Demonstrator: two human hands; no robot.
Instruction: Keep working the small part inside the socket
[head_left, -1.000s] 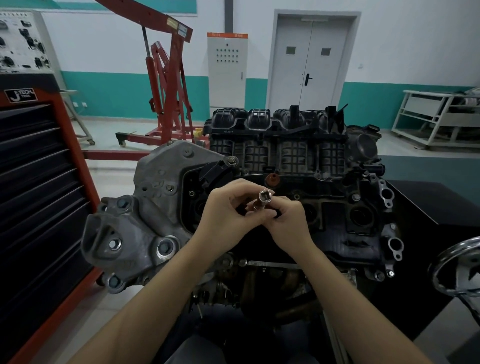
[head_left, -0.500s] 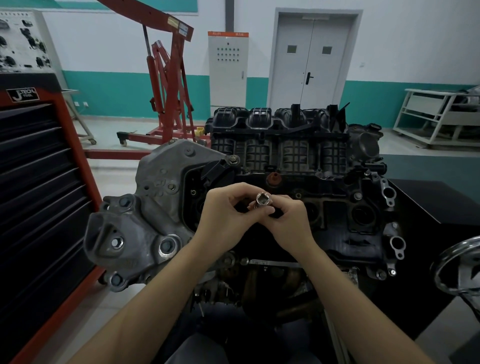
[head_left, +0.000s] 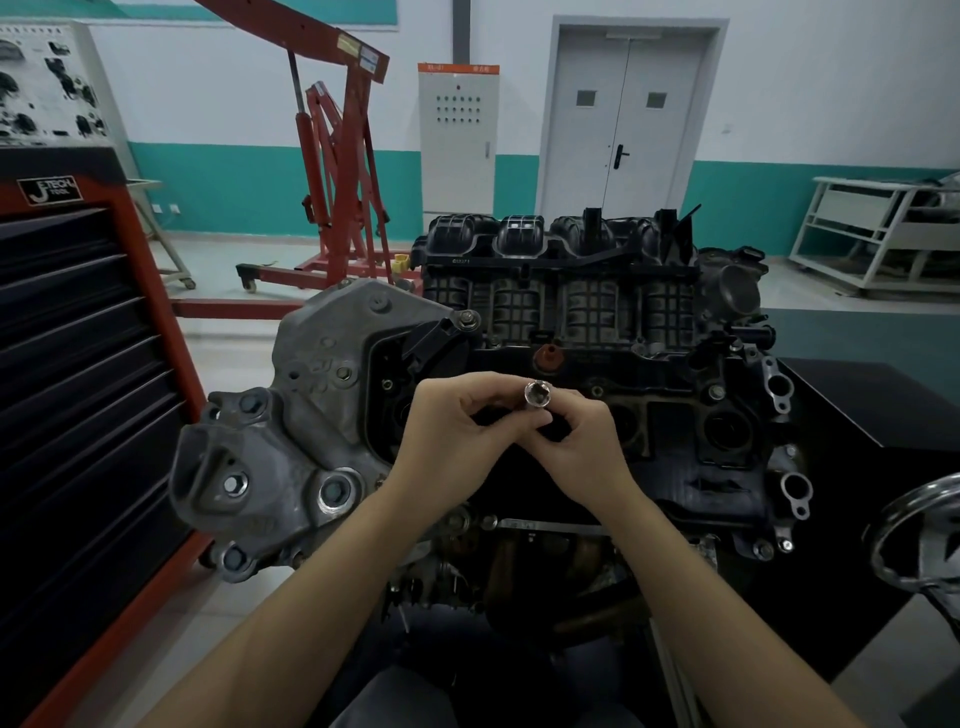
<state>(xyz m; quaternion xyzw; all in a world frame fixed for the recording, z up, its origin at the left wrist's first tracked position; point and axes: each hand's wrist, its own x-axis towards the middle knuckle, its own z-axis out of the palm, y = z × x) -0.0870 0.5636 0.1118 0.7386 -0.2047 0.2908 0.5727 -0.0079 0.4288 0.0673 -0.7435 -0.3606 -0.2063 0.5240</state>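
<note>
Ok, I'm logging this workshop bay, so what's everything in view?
socket: 1, chrome, pinched between both hands
engine: 1, black and grey, centre
orange cap: 1, on engine top
tool cabinet: 1, red and black, left
engine hoist: 1, red, behind left
electrical cabinet: 1, grey, back wall
double door: 1, grey, back
rack: 1, white, right
left hand: 1, grip on socket
right hand: 1, grip on socket

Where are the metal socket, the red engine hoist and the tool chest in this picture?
metal socket (head_left: 537, 393), head view, on its open round end.
red engine hoist (head_left: 343, 156), head view, on its upright mast.
tool chest (head_left: 78, 364), head view, on its dark drawer fronts.
</note>
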